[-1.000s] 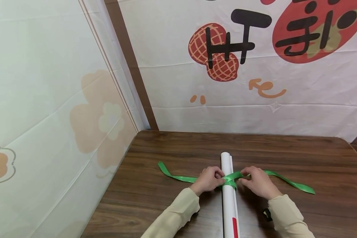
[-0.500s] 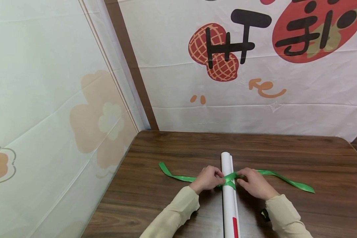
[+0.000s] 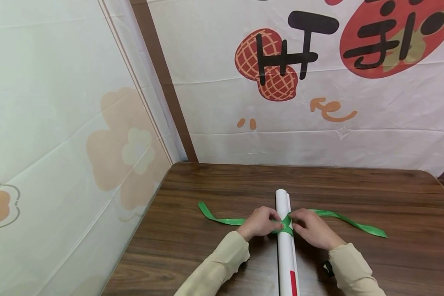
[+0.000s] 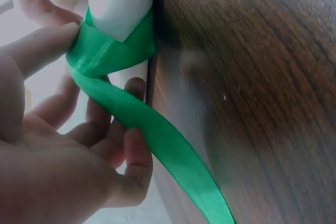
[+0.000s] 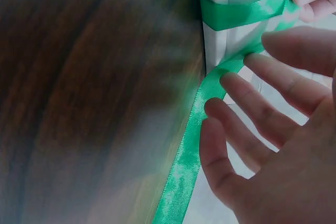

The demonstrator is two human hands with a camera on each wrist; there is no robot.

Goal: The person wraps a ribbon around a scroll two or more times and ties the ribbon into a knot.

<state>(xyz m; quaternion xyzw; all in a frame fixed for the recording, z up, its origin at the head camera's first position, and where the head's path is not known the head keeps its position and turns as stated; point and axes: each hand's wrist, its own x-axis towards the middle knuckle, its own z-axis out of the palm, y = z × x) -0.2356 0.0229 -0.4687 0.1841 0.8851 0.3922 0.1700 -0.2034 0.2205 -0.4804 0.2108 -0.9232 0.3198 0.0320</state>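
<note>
We see the paper roll [image 3: 285, 242] cut off by the lower edge of the head view, so its near end is out of sight. Where the green ribbon [image 3: 222, 220] crosses on the roll, the left hand [image 3: 260, 223] and right hand [image 3: 312, 228] cover most of it, and we cannot tell whether a knot is formed. In the left wrist view the roll runs off the top edge and the ribbon off the bottom. In the right wrist view the table [image 5: 94, 98] is blurred, and the ribbon's lower stretch leaves the frame. A small dark item [image 3: 327, 268] at the right sleeve is too small to identify.
</note>
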